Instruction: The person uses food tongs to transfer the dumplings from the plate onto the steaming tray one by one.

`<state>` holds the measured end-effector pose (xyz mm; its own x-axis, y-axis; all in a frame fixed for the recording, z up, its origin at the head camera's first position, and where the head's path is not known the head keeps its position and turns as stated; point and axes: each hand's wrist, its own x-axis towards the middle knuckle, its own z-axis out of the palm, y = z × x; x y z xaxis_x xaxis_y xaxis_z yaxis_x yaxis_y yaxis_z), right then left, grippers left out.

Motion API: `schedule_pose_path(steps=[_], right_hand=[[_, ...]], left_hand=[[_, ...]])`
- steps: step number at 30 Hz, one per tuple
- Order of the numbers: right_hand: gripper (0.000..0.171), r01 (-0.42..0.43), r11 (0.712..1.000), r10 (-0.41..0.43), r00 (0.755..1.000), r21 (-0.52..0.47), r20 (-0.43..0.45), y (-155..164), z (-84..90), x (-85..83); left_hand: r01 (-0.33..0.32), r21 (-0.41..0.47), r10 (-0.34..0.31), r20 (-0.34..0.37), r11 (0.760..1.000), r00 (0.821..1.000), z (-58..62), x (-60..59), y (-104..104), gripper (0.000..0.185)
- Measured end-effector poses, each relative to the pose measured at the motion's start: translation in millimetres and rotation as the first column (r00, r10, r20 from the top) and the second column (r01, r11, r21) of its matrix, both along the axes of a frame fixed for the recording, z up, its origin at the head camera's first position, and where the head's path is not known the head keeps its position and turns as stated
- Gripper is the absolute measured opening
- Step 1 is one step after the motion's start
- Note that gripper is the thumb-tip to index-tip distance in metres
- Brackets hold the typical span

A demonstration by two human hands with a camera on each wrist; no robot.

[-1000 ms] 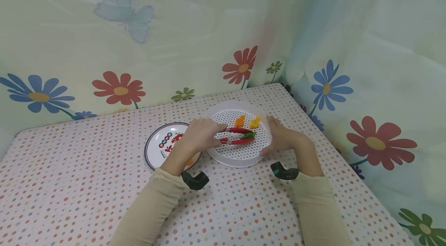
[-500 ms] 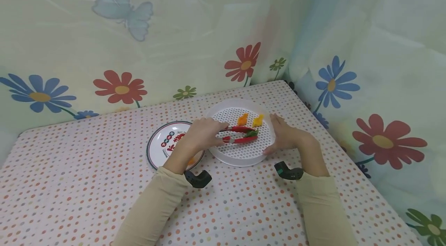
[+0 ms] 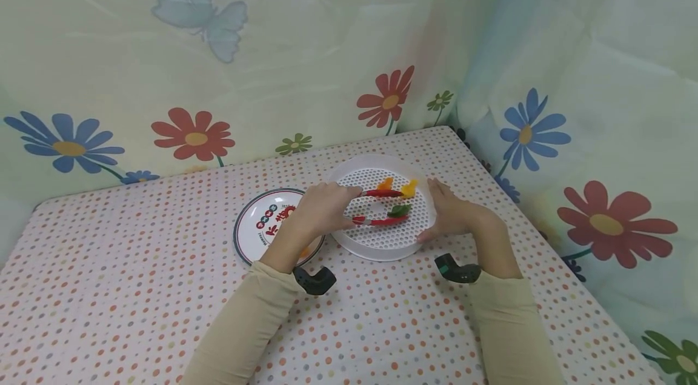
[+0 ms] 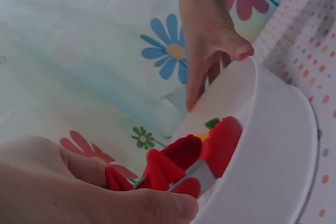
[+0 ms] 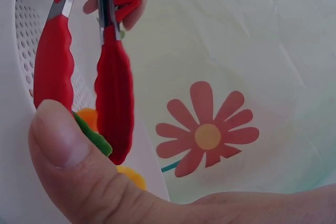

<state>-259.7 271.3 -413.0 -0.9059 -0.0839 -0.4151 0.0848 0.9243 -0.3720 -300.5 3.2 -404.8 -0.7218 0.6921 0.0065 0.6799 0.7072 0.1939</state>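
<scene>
My left hand [image 3: 322, 210] grips a pair of red tongs [image 3: 382, 206] over a white perforated tray [image 3: 382, 239]; the tong arms are spread apart. In the tray lie a green piece [image 3: 400, 210] between the tong tips and two orange pieces [image 3: 386, 183] [image 3: 409, 188] at the far side. My right hand [image 3: 449, 212] holds the tray's right rim, thumb on its edge [image 5: 58, 140]. In the right wrist view the tongs [image 5: 113, 93] reach past the green piece [image 5: 94, 137]. The left wrist view shows the tongs [image 4: 199, 153] and the tray wall [image 4: 273, 145].
A round printed plate [image 3: 262, 224] lies left of the tray on the dotted tablecloth [image 3: 136, 288], with something orange under my left wrist. Flowered curtains [image 3: 572, 130] close off the back and right side. The table's right edge runs near the tray.
The tongs have opened wider; their far arm now lies by the orange pieces. The green piece stays between the tips. My right hand keeps hold of the rim.
</scene>
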Motion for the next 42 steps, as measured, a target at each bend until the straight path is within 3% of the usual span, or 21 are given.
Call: schedule_pose_path(steps=[3, 7, 12, 15, 19, 22, 26, 36, 42], right_hand=[[0.137, -0.005, 1.000, 0.005, 1.000, -0.003, 0.009, -2.8, -3.5, -1.5], [0.139, -0.011, 1.000, 0.011, 1.000, 0.009, 0.021, -3.6, -6.3, -4.4], [0.140, -0.011, 1.000, 0.010, 1.000, 0.029, 0.026, 1.7, -5.5, -6.9], [0.140, -0.007, 1.000, 0.007, 0.999, 0.018, 0.032, 4.0, -5.7, -8.3], [0.143, -0.005, 1.000, 0.004, 0.999, 0.014, 0.039, 3.6, -9.0, -10.3], [0.145, -0.016, 1.000, 0.015, 0.999, 0.024, 0.030, 4.0, -10.6, -11.2], [0.145, -0.040, 0.999, 0.039, 0.999, 0.022, 0.012, 5.9, -9.0, -11.9], [0.145, -0.027, 0.999, 0.027, 1.000, 0.026, 0.016, 9.0, -8.3, -11.4], [0.146, -0.032, 0.999, 0.032, 0.999, 0.043, 0.017, 4.2, -9.7, -14.5]], left_hand=[[-0.017, -0.002, 0.017, -0.024, 1.000, 1.000, 6.5, 4.1, -7.0, 0.071], [-0.053, 0.050, 0.056, -0.040, 0.997, 0.998, 27.1, 10.3, -25.6, 0.080], [-0.115, 0.144, 0.124, -0.055, 0.983, 0.991, 58.1, 12.0, -65.1, 0.095], [-0.145, 0.185, 0.156, -0.045, 0.972, 0.987, 68.2, 9.1, -95.9, 0.098], [-0.238, 0.167, 0.236, 0.036, 0.957, 0.971, 65.5, 9.4, -137.8, 0.099], [-0.327, 0.062, 0.319, 0.115, 0.943, 0.941, 59.0, 15.1, -163.9, 0.099], [-0.385, -0.079, 0.393, 0.149, 0.920, 0.907, 55.8, 23.1, -183.7, 0.096], [-0.417, -0.166, 0.437, 0.111, 0.894, 0.893, 53.2, 22.5, -165.5, 0.087], [-0.444, -0.182, 0.466, 0.102, 0.878, 0.879, 52.0, 22.0, -173.5, 0.090]])
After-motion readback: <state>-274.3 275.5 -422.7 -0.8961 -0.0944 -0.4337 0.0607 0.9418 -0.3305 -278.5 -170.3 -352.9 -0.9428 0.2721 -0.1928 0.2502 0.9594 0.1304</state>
